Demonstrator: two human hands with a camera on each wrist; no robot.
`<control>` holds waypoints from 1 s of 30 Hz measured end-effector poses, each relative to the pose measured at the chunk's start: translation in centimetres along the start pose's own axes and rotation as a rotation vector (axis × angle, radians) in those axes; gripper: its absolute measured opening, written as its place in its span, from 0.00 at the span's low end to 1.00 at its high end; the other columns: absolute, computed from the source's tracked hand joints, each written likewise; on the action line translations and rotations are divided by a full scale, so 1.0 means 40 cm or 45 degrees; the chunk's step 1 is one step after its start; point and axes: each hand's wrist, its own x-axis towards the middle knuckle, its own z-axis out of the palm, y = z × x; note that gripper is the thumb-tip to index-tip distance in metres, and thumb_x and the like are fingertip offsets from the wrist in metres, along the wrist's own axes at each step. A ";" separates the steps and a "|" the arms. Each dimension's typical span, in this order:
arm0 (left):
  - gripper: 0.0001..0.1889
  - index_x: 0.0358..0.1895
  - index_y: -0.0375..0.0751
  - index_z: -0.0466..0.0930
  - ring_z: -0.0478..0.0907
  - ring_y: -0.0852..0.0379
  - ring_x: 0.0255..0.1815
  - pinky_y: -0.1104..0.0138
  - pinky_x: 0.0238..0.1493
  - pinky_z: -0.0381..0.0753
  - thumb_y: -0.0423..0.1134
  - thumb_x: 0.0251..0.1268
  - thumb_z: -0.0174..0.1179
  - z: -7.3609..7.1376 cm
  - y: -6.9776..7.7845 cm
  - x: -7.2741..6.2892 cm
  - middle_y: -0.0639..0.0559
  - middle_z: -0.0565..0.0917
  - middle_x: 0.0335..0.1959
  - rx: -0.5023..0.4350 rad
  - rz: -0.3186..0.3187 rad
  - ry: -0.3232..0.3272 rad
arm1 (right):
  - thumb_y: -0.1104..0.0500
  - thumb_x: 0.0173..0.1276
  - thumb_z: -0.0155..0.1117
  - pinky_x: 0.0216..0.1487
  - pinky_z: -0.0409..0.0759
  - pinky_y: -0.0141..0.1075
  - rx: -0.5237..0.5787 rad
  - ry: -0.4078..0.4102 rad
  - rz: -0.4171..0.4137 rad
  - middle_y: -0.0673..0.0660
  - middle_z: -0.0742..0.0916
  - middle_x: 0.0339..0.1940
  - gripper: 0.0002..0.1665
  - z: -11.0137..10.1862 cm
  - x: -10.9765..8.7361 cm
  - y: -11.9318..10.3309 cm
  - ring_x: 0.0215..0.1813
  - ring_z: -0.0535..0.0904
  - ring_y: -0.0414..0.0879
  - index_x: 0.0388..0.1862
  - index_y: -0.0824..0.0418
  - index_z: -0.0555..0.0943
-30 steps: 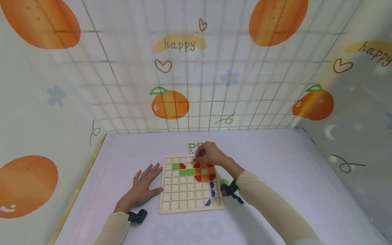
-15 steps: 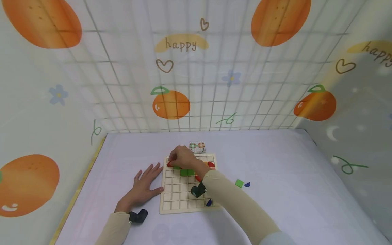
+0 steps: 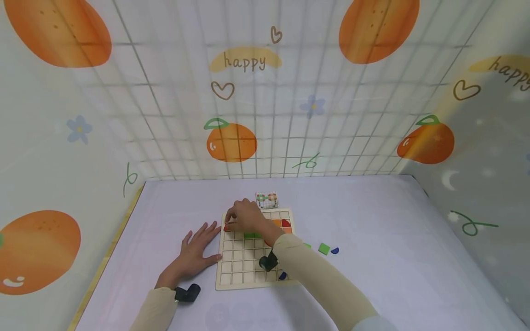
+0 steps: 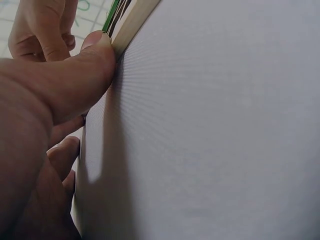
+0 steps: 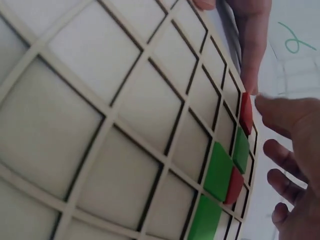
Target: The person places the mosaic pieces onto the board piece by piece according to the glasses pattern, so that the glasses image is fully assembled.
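Observation:
My left hand (image 3: 194,255) lies with fingers spread beside a wooden grid board (image 3: 238,266); its thumb touches the board's left edge. Over the board's far left corner is my right hand (image 3: 246,217). In the right wrist view a red quarter-round tile (image 5: 246,112) sits in an edge cell, and a right fingertip is right beside it, touching or nearly so. Green square tiles (image 5: 218,172) and another red tile (image 5: 233,186) fill nearby cells. The right hand and forearm hide much of the orange and red tiles (image 3: 285,223) at the board's far right.
A printed pattern card (image 3: 267,200) lies behind the board. To the right of it are loose green tiles (image 3: 324,248) and a blue half-round tile (image 3: 335,250). Another blue tile (image 3: 283,276) is on the board near its front right corner.
My right hand has moved left across the board with a red tile, from the far right part to the far left corner. The tile now sits in a cell. My left hand has stayed put.

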 end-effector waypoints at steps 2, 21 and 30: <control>0.44 0.77 0.47 0.58 0.43 0.42 0.78 0.38 0.70 0.32 0.53 0.60 0.68 0.000 0.001 -0.001 0.48 0.54 0.79 0.001 0.000 0.001 | 0.46 0.66 0.69 0.35 0.73 0.36 0.002 -0.006 -0.023 0.46 0.82 0.35 0.09 0.001 -0.003 -0.004 0.38 0.73 0.42 0.43 0.44 0.89; 0.44 0.77 0.48 0.57 0.42 0.42 0.79 0.39 0.71 0.31 0.53 0.60 0.68 0.001 0.005 -0.003 0.48 0.53 0.79 0.002 -0.016 -0.002 | 0.49 0.70 0.63 0.46 0.70 0.42 -0.284 -0.146 0.066 0.43 0.80 0.40 0.09 0.004 0.007 -0.030 0.45 0.72 0.45 0.45 0.35 0.86; 0.44 0.77 0.46 0.57 0.43 0.41 0.78 0.38 0.70 0.32 0.52 0.60 0.68 -0.006 0.011 -0.004 0.47 0.54 0.79 -0.001 0.001 0.004 | 0.50 0.71 0.63 0.51 0.75 0.47 -0.067 -0.064 0.057 0.48 0.83 0.44 0.14 -0.042 -0.063 0.014 0.46 0.75 0.46 0.54 0.44 0.85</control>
